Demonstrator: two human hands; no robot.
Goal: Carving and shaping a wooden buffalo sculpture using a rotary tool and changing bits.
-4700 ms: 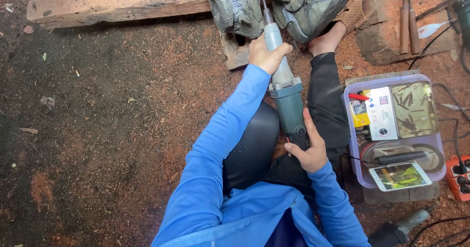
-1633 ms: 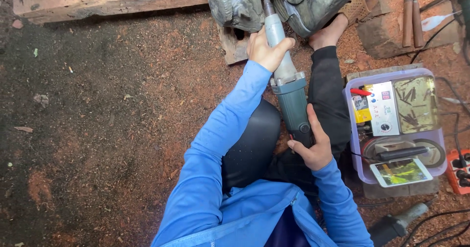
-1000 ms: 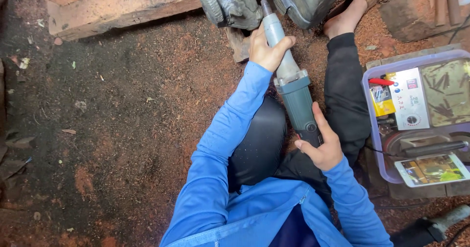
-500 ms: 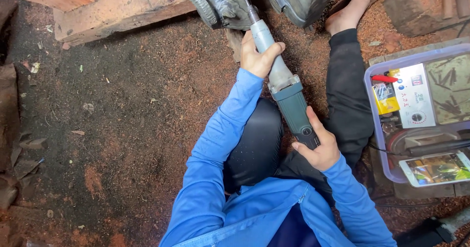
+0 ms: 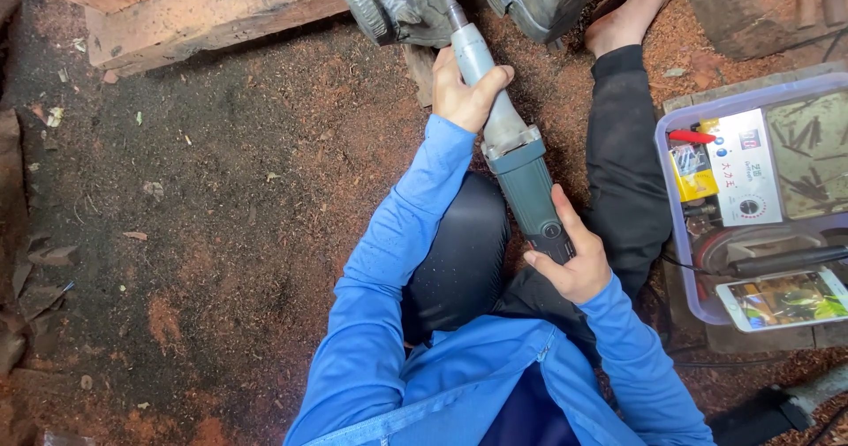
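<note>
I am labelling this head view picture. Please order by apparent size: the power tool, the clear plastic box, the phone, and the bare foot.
1. Clear plastic box, though the frame edge cuts it.
2. Power tool, long but slimmer.
3 and 4. Phone and bare foot look alike; both are partly cut off, so I do not rank them.

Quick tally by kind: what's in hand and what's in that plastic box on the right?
Power tools, held by left hand and right hand: 1, the grinder
Plastic boxes: 1
Phones: 1
Control units: 1
Yellow packs: 1
Total: 5
</note>
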